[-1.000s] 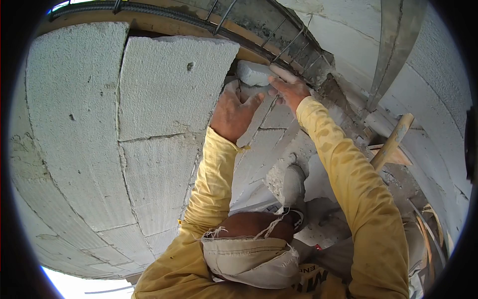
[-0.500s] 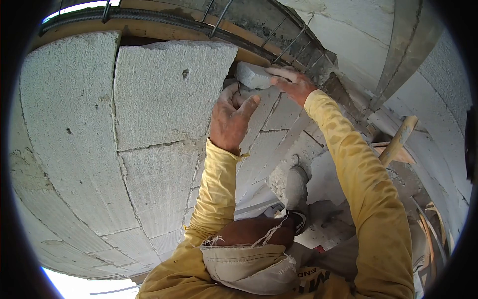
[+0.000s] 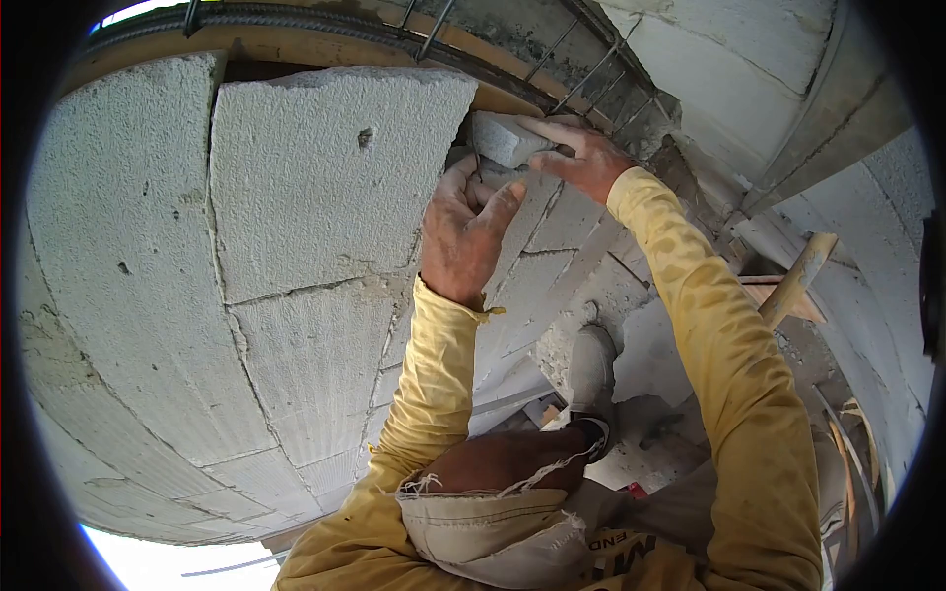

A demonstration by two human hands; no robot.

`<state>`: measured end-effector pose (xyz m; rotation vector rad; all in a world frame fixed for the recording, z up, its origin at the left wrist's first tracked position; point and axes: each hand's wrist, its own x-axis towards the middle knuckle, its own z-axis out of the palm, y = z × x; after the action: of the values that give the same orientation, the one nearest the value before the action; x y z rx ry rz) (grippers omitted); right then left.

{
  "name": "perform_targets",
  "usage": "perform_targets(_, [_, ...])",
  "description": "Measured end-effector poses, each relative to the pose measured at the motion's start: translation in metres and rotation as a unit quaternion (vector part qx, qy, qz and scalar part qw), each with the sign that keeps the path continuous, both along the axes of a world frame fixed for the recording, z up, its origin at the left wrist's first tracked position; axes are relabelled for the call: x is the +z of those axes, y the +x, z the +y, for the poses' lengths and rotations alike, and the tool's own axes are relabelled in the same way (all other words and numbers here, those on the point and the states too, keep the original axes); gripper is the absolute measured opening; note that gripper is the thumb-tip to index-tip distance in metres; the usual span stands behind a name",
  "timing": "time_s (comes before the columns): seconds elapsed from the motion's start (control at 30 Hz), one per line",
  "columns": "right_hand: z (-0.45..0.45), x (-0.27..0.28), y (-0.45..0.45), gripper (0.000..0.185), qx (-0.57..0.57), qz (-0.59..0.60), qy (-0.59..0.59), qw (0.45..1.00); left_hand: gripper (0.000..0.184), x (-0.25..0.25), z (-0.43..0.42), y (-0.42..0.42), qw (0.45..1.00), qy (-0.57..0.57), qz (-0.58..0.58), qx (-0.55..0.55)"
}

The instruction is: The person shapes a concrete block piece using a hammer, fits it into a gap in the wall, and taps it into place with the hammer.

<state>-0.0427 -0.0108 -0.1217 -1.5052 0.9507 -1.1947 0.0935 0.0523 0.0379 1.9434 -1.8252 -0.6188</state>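
Note:
A small pale block piece (image 3: 505, 140) lies in the gap past the right edge of a large white block (image 3: 340, 182), at the top of the wall. My right hand (image 3: 583, 160) grips this piece from its right side, thumb below and fingers over the top. Just below and left of the piece is my left hand (image 3: 460, 231), its fingers curled in at the large block's edge and its thumb raised. What those fingers hold, if anything, is partly hidden; a thin dark strip shows by them.
Steel rebar (image 3: 325, 22) and thin wire ties run along the top. A wooden post (image 3: 800, 279) leans at the right. My bent knee (image 3: 503, 463) and shoe (image 3: 593, 433) are below, with rubble around. A grey metal-like strip (image 3: 838, 138) crosses the upper right.
My right hand has shifted its grip, its fingers now reaching over the top of the piece. The piece has tilted, showing more of its left face. My left hand stays beside the block edge.

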Motion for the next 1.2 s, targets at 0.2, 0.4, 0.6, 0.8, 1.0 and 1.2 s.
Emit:
perform_targets(0.2, [0.006,-0.005,0.007,0.043,-0.030,-0.086,-0.008,0.996,0.070,-0.001,0.000,-0.004,0.999,-0.007,0.040,0.003])
perform_targets(0.4, [0.001,0.001,0.006,0.037,-0.016,-0.163,0.107,0.981,0.076,-0.005,0.000,-0.001,1.000,-0.009,0.020,0.011])
perform_targets(0.6, [0.001,-0.004,0.025,0.039,-0.064,-0.233,0.125,0.962,0.077,-0.007,0.002,-0.001,1.000,-0.020,0.017,0.010])
perform_targets(0.8, [0.002,-0.011,0.029,0.041,-0.041,-0.204,0.117,0.971,0.075,-0.008,0.003,0.001,0.999,-0.027,0.027,0.015])
perform_targets(1.0, [-0.007,-0.012,0.022,0.043,-0.001,-0.146,0.070,0.987,0.069,-0.008,0.004,0.002,0.999,-0.027,0.034,0.016])
perform_targets(1.2, [-0.010,-0.002,0.010,0.051,0.024,-0.053,0.035,0.998,0.067,-0.009,0.004,0.002,0.997,-0.023,0.070,0.010])
